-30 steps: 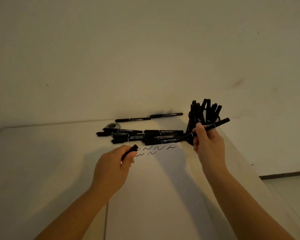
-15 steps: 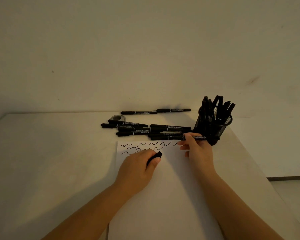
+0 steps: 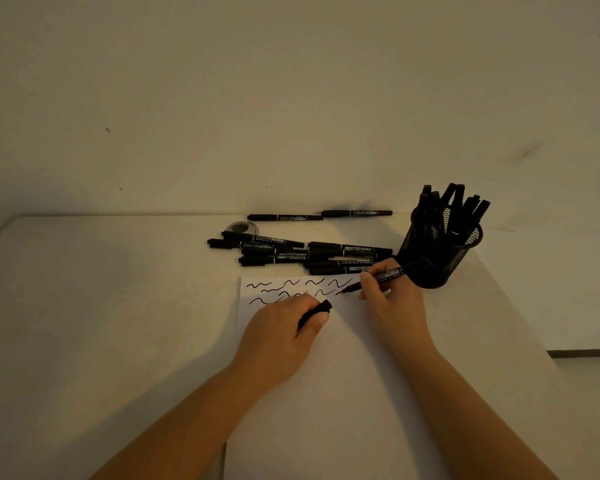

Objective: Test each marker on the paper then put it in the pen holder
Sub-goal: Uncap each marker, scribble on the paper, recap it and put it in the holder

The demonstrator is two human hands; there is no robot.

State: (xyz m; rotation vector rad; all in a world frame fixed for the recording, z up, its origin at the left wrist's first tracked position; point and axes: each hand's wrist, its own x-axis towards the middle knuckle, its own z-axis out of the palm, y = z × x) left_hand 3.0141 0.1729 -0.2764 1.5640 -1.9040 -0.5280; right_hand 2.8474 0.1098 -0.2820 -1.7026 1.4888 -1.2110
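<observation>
My right hand (image 3: 392, 303) grips a black marker (image 3: 386, 276) like a pen, its uncapped tip touching the white paper (image 3: 343, 375) at the right end of the second row of black squiggles (image 3: 291, 289). My left hand (image 3: 284, 327) rests on the paper, closed around the marker's black cap (image 3: 321, 308). A black mesh pen holder (image 3: 444, 251) stands just behind my right hand, with several markers upright in it. A pile of black markers (image 3: 302, 254) lies on the table beyond the paper's top edge.
Two more markers (image 3: 319, 215) lie end to end along the wall at the table's back edge. A small round tape roll (image 3: 243, 227) sits behind the pile. The white table's (image 3: 101, 306) right edge runs diagonally past the holder, with floor beyond it.
My right hand brought the marker down from in front of the holder to the paper, tip now on the sheet. My left hand with the cap shifted right onto the paper.
</observation>
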